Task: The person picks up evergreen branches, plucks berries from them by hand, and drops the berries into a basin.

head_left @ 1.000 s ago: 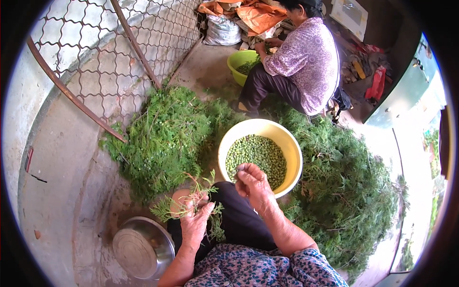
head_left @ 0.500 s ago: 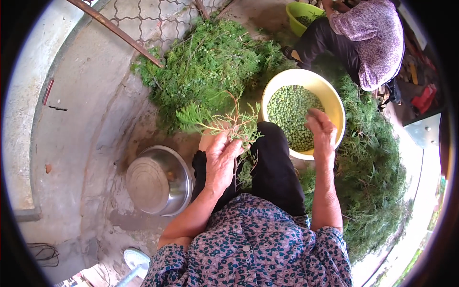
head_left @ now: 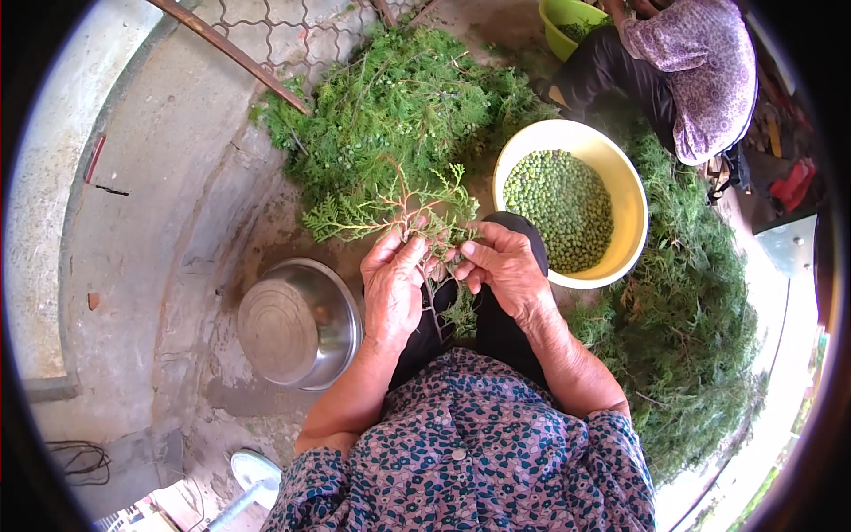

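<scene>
A green sprig of conifer [head_left: 355, 220] with thin reddish stems is held above my lap. My left hand [head_left: 396, 288] grips its stem between thumb and fingers. Close beside it, my right hand [head_left: 507, 269] has its fingers pinched at the sprig's right side; whatever lies between those fingertips is too small to make out. To the right of my knee stands a yellow basin [head_left: 631, 222] that holds many small round green cones [head_left: 558, 208].
An upturned metal basin [head_left: 282, 332] lies on the floor at left. Cut green branches are heaped ahead [head_left: 390, 115] and at right [head_left: 683, 355]. Another person [head_left: 700, 71] sits at the far right near a lime-green basin [head_left: 554, 35]. A rusty bar [head_left: 230, 55] leans at far left.
My right hand has moved left from over the yellow basin to the sprig. The left hand still holds the sprig, slightly shifted left. The view has shifted a little.
</scene>
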A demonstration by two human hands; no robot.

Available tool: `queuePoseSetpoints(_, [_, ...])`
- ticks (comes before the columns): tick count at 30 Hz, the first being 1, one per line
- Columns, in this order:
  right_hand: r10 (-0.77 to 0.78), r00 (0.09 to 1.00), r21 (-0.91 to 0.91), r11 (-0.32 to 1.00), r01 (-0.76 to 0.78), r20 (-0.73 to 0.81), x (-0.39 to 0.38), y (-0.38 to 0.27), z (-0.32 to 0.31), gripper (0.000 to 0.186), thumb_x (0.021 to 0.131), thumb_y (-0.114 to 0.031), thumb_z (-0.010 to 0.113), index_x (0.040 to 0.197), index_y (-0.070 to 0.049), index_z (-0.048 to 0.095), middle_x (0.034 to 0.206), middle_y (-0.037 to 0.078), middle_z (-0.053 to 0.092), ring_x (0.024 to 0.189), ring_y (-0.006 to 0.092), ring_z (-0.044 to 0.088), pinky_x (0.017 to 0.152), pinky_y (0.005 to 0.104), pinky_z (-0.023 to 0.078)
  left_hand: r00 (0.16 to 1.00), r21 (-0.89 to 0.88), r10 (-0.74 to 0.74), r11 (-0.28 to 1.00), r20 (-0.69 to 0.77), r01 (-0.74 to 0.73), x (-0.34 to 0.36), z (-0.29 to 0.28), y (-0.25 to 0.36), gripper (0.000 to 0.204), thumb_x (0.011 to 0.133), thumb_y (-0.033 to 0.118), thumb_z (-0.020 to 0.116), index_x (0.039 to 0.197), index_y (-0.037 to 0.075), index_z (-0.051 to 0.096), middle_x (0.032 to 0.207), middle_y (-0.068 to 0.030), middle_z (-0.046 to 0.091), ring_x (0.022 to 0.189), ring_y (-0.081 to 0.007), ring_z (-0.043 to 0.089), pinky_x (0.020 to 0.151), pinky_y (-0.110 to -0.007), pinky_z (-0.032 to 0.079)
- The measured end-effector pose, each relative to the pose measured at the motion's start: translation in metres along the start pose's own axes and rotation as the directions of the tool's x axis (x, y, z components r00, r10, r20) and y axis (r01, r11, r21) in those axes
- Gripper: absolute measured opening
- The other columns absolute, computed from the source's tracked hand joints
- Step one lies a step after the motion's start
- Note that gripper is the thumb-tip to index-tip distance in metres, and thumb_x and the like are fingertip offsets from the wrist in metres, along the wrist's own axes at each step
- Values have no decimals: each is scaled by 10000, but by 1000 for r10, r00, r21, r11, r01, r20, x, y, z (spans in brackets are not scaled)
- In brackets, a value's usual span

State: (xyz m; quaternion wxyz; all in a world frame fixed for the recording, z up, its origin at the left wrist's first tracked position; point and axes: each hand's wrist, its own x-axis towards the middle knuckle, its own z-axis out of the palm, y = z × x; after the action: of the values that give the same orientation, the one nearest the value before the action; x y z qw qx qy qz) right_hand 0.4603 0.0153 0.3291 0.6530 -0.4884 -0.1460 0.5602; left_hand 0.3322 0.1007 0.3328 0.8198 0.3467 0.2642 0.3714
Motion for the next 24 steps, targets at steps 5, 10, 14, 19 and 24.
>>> queuePoseSetpoints(5, [-111,994,-25,994,111,5,9,10,5,215,843,2,569,1057,19,553,764,59,620,562,83,540,479,189,433,999,39,32,999,23,-33,2,-15,2,251,868,13,524,1115,-34,528,1053,-124,594,941,-232,590,811,-381,507])
queuePoseSetpoints(10, [-220,975,59,973,221,-31,9,10,3,212,786,83,597,955,-20,522,784,31,581,629,85,544,540,207,465,968,421,243,886,-62,-195,-5,-8,9,297,822,22,610,1110,0,538,1005,-97,599,916,-148,567,814,-274,454])
queuePoseSetpoints(14, [-300,954,7,954,300,-26,5,9,-1,256,780,108,581,962,-63,527,862,10,587,688,72,560,559,212,475,851,867,514,368,110,-335,-16,-7,10,212,827,4,587,1033,-5,539,931,-66,565,766,-96,536,682,-234,454])
queuePoseSetpoints(19, [-320,947,-453,841,296,26,-5,1,5,285,815,44,591,1093,-16,568,911,35,603,739,80,574,648,223,500,733,778,461,133,500,-614,-20,20,6,362,766,-69,551,1118,12,540,1071,-170,581,782,-291,637,621,-329,528])
queuePoseSetpoints(24, [-479,876,-463,766,447,53,-20,-1,7,178,786,0,652,957,27,610,794,44,597,711,87,580,631,226,502,728,790,325,-122,604,-601,-11,15,0,397,732,-2,605,1121,44,541,995,-157,611,775,-305,633,636,-349,524])
